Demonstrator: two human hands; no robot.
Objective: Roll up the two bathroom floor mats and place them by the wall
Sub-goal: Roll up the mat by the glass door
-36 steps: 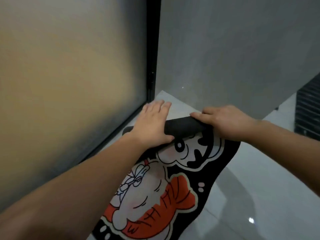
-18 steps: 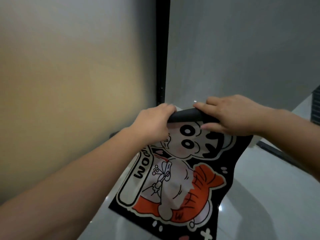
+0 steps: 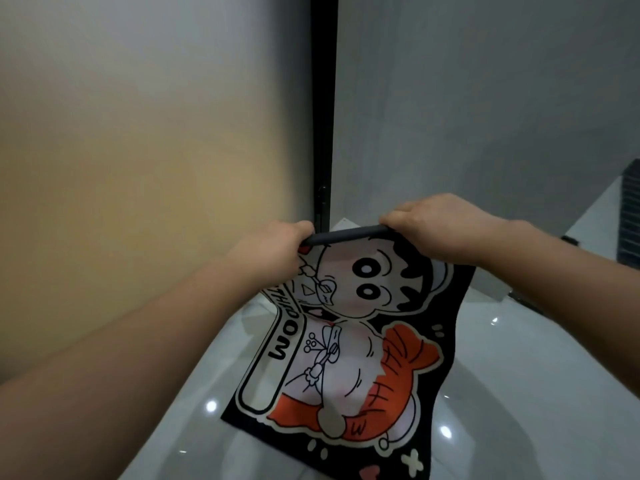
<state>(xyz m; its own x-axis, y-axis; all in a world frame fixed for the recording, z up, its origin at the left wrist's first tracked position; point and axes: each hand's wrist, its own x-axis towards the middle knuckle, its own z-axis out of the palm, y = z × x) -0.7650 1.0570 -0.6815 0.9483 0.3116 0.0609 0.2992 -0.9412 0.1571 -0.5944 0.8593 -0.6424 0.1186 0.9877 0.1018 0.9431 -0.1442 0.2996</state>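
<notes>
A black floor mat (image 3: 349,344) printed with a cartoon child and an orange fish hangs down in front of me, printed side toward me, its lower end near the glossy floor. Its top edge is folded into a thin dark roll (image 3: 346,235). My left hand (image 3: 277,247) grips the roll's left end. My right hand (image 3: 440,226) pinches the right end. Only one mat is in view.
A frosted glass panel (image 3: 138,150) fills the left, with a black door frame (image 3: 323,116) beside it. A grey wall (image 3: 485,98) rises behind the mat. Glossy white floor tiles (image 3: 519,393) lie below, and a dark slatted object (image 3: 630,220) sits at the right edge.
Both hands lifted the mat off the floor and raised its top edge. The thick roll has become a thin one, and far more of the printed picture now shows.
</notes>
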